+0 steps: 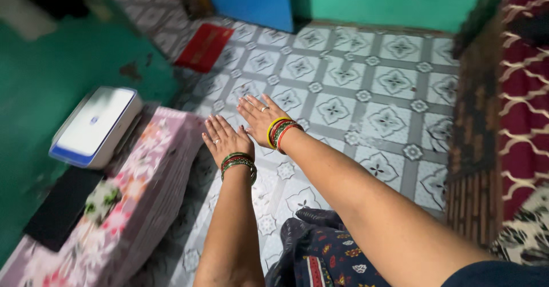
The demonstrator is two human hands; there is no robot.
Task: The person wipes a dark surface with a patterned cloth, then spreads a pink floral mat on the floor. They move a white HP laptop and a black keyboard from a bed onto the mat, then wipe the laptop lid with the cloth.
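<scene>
Now the patterned tiled floor fills the view, a red mat lying flat by the far wall. At the left, a low surface draped in pink floral cloth carries a white printer, pushed back against the green wall. Both arms stretch forward, palms down over the floor: left hand and right hand side by side, fingers spread apart, holding nothing, touching nothing. Bangles ring the left wrist.
</scene>
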